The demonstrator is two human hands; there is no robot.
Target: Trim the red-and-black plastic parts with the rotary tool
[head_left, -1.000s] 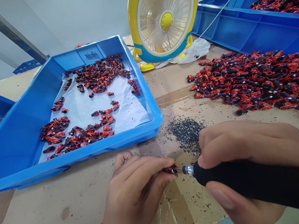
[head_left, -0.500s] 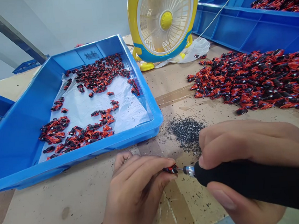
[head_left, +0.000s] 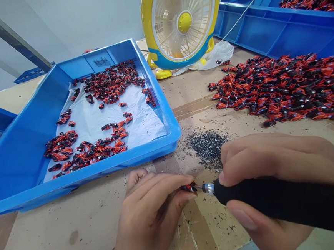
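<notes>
My left hand [head_left: 155, 210] pinches a small red and black plastic piece [head_left: 189, 187] between thumb and fingers, low over the table. My right hand [head_left: 274, 170] is wrapped round a black pen-shaped power tool [head_left: 265, 200] with a silver collar and a thin metal bit. The bit points left, and its tip meets the right end of the piece, or nearly so; I cannot tell how deep. Most of the piece is hidden by my left fingers. Black shavings [head_left: 207, 147] lie scattered on the table just beyond my hands.
A blue tray [head_left: 171, 121] lined with white sheet holds many red and black pieces at left. A large heap of like pieces [head_left: 291, 88] lies at right, before a blue bin [head_left: 266, 32]. A yellow fan [head_left: 184, 22] stands at the back on the cardboard-covered table [head_left: 59, 229].
The tool and my right hand have shifted slightly left, towards the piece. My left hand has barely moved and keeps its pinch.
</notes>
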